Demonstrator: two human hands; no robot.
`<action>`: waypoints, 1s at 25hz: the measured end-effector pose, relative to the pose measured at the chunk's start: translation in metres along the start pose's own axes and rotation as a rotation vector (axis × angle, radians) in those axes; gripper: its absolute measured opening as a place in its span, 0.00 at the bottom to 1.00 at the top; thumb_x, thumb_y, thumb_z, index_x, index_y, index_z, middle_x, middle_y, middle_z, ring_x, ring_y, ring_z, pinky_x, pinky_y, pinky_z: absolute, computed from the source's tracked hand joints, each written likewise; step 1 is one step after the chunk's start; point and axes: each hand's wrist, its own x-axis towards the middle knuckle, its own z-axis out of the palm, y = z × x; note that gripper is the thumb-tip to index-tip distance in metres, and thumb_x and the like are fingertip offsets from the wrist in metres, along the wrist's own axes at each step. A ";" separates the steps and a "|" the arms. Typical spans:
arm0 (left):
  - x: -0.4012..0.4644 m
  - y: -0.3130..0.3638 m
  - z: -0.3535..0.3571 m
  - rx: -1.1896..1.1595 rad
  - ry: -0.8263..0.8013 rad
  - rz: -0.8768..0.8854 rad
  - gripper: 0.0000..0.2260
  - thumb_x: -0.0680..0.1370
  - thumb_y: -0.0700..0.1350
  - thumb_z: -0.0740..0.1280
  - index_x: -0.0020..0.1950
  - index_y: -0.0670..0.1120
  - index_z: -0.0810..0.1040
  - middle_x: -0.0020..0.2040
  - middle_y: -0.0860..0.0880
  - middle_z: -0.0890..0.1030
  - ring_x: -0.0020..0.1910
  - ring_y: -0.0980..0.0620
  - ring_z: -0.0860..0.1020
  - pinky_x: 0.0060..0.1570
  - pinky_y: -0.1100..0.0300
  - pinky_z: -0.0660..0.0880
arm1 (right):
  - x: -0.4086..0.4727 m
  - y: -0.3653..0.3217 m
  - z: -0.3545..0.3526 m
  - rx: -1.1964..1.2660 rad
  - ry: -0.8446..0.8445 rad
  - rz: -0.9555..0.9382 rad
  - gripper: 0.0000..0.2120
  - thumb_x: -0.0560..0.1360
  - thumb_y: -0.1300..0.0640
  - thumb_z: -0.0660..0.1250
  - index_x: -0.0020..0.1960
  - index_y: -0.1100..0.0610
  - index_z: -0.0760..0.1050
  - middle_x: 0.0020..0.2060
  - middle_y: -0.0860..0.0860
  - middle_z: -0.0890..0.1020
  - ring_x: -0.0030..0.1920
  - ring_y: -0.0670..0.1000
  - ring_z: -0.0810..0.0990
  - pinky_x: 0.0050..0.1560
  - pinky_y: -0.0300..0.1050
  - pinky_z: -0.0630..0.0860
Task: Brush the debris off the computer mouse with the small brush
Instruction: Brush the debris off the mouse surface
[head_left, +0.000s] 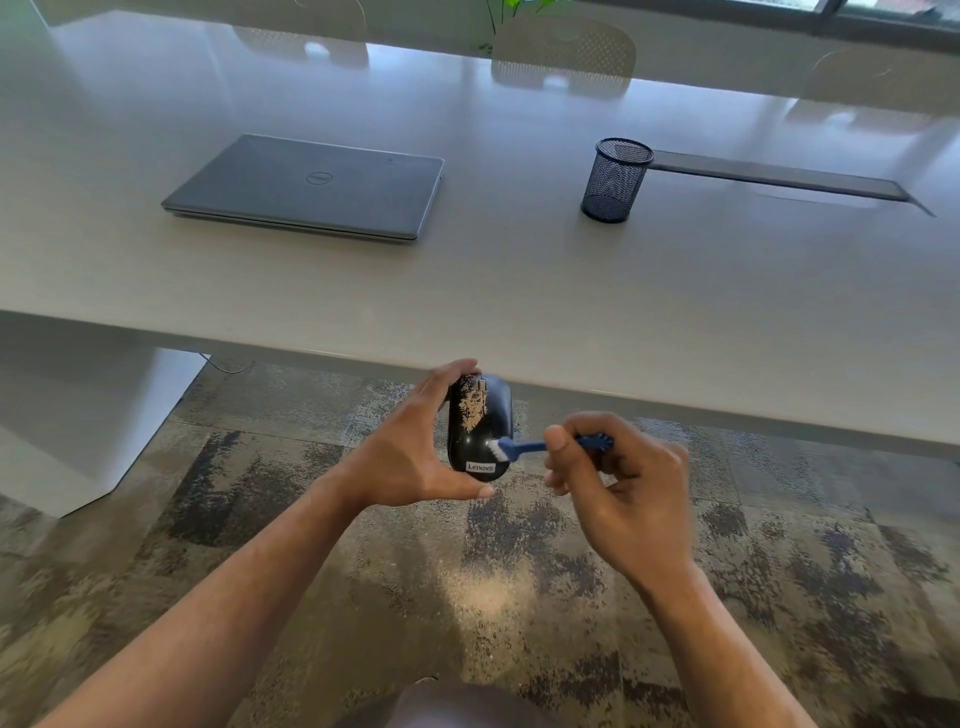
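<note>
A person's left hand (415, 447) cradles a black computer mouse (479, 428) in mid-air below the near edge of a pale table (519, 291), thumb curled under its labelled tail and fingertips hooked over its nose. The right hand (623, 483) pinches the blue handle of a small brush (540, 447) between thumb and forefinger, the remaining fingers folded loosely behind; the white bristles touch the mouse's lower back, just above the label.

The job looks only partly done: a tan patch of debris (474, 413) clings to the upper shell, between the bristles and the left fingertips, while the glossy area near the thumb appears clean. Judging by that, strokes toward the nose remain.

Room is generous. Both hands hang over patterned carpet (311, 519), with the table edge beyond the fingertips and nothing beside them. A closed laptop (306, 187) and a mesh pen cup (615, 179) sit well apart on the tabletop.
</note>
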 end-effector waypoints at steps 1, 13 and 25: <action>0.000 0.001 0.000 0.002 -0.001 0.002 0.54 0.60 0.60 0.81 0.79 0.53 0.56 0.73 0.51 0.67 0.72 0.52 0.68 0.74 0.46 0.65 | -0.003 -0.001 0.006 -0.015 -0.031 -0.027 0.07 0.77 0.52 0.67 0.46 0.55 0.81 0.31 0.43 0.82 0.30 0.43 0.84 0.30 0.40 0.81; 0.000 -0.002 0.002 -0.008 -0.012 0.005 0.54 0.60 0.58 0.82 0.78 0.54 0.55 0.73 0.52 0.67 0.73 0.53 0.67 0.75 0.44 0.64 | -0.002 0.008 -0.003 0.062 -0.004 0.067 0.07 0.77 0.50 0.68 0.46 0.53 0.81 0.30 0.43 0.83 0.30 0.42 0.84 0.31 0.39 0.82; -0.001 -0.001 0.003 -0.004 -0.013 0.012 0.54 0.59 0.59 0.82 0.78 0.55 0.55 0.73 0.53 0.67 0.73 0.54 0.67 0.76 0.50 0.63 | 0.014 0.002 -0.002 -0.100 0.103 -0.008 0.07 0.77 0.51 0.67 0.48 0.52 0.81 0.32 0.41 0.83 0.32 0.42 0.84 0.32 0.33 0.80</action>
